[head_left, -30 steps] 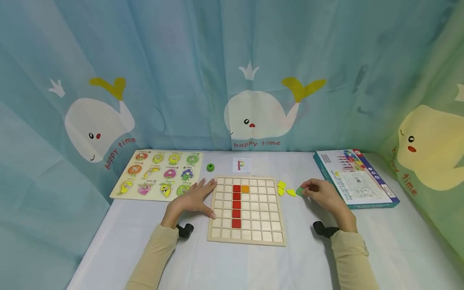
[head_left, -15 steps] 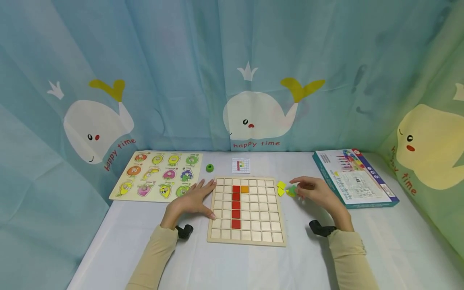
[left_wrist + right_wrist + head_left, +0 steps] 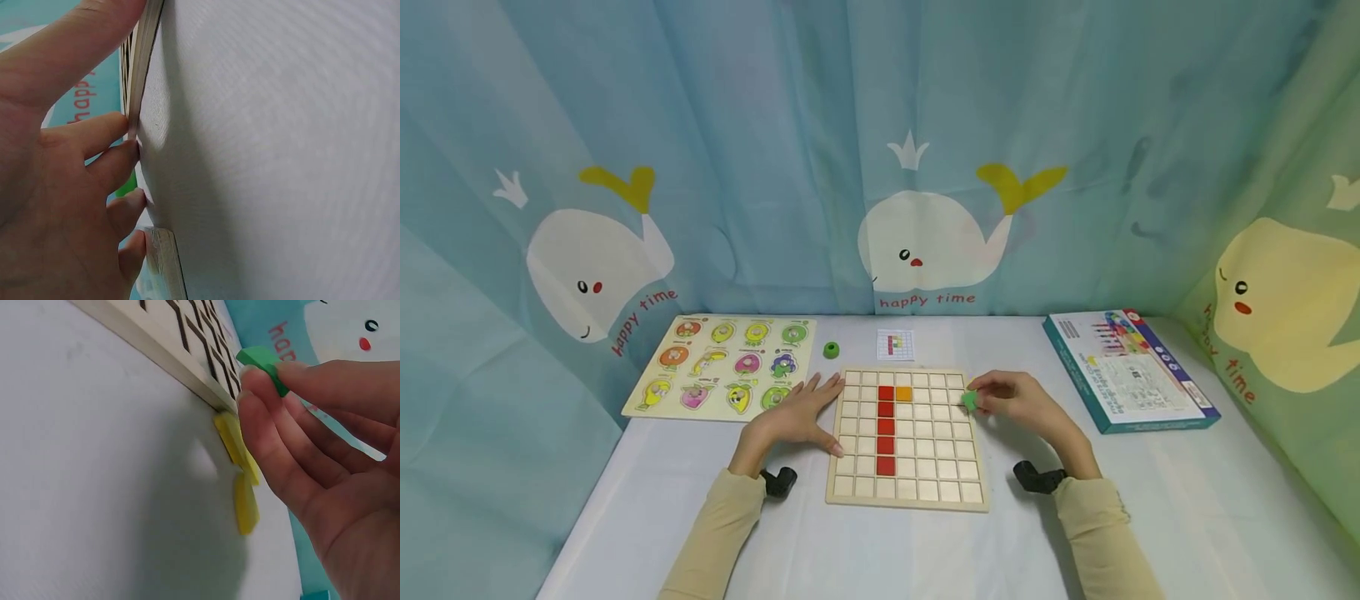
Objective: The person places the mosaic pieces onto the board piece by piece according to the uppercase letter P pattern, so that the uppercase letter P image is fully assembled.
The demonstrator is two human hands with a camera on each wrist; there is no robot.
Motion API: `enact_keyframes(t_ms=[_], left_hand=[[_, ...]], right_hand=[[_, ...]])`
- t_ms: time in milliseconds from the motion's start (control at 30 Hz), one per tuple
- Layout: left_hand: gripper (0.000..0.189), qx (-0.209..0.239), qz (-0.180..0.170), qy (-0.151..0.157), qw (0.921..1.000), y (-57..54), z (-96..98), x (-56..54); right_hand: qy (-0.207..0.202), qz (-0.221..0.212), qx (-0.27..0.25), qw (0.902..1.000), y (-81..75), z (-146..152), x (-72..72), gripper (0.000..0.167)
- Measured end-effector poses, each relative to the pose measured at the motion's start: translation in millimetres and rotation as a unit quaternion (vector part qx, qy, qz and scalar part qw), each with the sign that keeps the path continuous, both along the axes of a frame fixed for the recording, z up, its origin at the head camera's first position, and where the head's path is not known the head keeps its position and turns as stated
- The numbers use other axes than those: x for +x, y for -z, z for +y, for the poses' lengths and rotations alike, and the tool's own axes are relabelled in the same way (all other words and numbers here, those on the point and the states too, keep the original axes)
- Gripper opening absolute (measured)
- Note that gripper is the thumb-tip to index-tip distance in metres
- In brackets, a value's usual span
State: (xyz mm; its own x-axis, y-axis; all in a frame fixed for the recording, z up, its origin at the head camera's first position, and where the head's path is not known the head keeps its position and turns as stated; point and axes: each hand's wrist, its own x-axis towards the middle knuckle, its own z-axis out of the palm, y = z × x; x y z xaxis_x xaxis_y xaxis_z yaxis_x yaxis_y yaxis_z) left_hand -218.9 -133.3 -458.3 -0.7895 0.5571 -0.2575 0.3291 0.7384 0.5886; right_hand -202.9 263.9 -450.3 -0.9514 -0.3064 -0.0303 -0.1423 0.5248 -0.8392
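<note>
My right hand (image 3: 1026,408) pinches a small green tile (image 3: 265,367) between thumb and fingertips, above the right edge of a wooden grid board (image 3: 910,503). In the head view the green tile (image 3: 970,402) overlaps that edge. A column of red square tiles (image 3: 886,427) fills one line of the grid, with an orange tile (image 3: 904,394) beside its top. My left hand (image 3: 793,421), its fingers spread, touches the board's left side. Yellow pieces (image 3: 247,503) lie on the table by the board under my right hand, which mostly hides them in the head view.
Behind the board lies a small printed pattern card (image 3: 896,344), with a green ring-like piece (image 3: 831,350) to its left. A fruit puzzle board (image 3: 718,367) lies at the far left. At the right is a flat box (image 3: 1135,375). A whale-print curtain (image 3: 760,167) hangs behind the table.
My right hand has moved left with the green tile, past the yellow pieces to the board's right edge. The left hand stays at the board's left side.
</note>
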Motion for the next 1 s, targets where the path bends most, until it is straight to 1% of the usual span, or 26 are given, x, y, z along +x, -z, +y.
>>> enact_keyframes(t_ms=[233, 433, 567, 700, 1000], left_hand=[[0.116, -0.002, -0.001, -0.002, 1.0000, 3.5, 0.1, -0.7], [0.116, -0.003, -0.003, -0.005, 1.0000, 2.2, 0.2, -1.0], [0.116, -0.001, -0.004, -0.006, 1.0000, 0.5, 0.3, -0.6], [0.116, -0.001, -0.005, -0.007, 1.0000, -0.8, 0.7, -0.1], [0.116, -0.008, -0.004, -0.008, 0.9999, -0.7, 0.3, -0.3]], right_hand=[[-0.017, -0.015, -0.009, 0.9997, 3.5, -20.2, 1.0, 0.032], [-0.039, -0.009, -0.010, 0.9991, 4.6, -37.1, 1.7, 0.032], [-0.042, -0.007, -0.002, 0.9991, 6.7, -47.1, 3.1, 0.030], [-0.045, 0.000, 0.009, 0.9989, 8.5, -55.8, 5.6, 0.028], [-0.083, 0.027, 0.038, 0.9955, 10.0, -75.2, 9.4, 0.025]])
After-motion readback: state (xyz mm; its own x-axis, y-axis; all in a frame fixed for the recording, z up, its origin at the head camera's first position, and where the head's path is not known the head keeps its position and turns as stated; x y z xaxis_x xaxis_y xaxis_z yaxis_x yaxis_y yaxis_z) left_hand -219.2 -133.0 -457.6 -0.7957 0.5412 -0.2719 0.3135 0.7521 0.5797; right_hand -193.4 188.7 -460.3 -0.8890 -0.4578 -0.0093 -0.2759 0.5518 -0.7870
